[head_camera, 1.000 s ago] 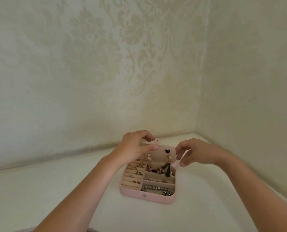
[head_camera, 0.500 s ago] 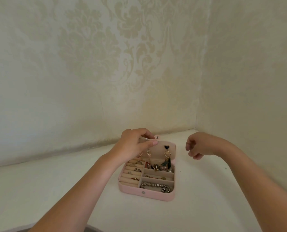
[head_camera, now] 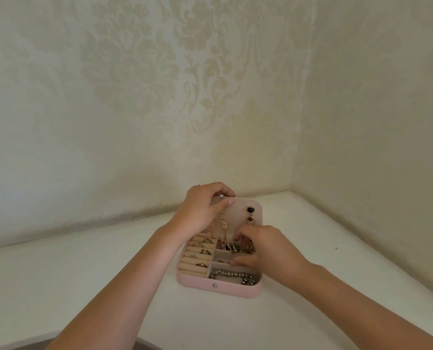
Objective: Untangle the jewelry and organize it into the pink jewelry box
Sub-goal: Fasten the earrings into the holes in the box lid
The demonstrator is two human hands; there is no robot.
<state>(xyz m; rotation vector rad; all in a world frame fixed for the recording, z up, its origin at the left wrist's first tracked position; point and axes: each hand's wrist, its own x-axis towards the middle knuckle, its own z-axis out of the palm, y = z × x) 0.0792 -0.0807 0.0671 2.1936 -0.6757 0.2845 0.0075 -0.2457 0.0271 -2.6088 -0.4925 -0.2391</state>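
Observation:
The pink jewelry box (head_camera: 218, 287) lies open on the white surface. My left hand (head_camera: 201, 209) grips the top edge of its raised lid (head_camera: 238, 213), on which earrings (head_camera: 250, 215) hang. Rings (head_camera: 202, 251) sit in the left rolls. A beaded bracelet (head_camera: 233, 276) lies in the front compartment. My right hand (head_camera: 263, 246) reaches into the back right compartment, fingertips curled down among a pile of tangled pieces (head_camera: 235, 247). Whether it pinches one is hidden by the fingers.
The box stands near the corner of a white tabletop (head_camera: 84, 286), with patterned cream walls (head_camera: 159, 97) close behind and to the right.
My right hand has come down from beside the lid into the box's back right compartment. The left hand keeps holding the lid's top edge.

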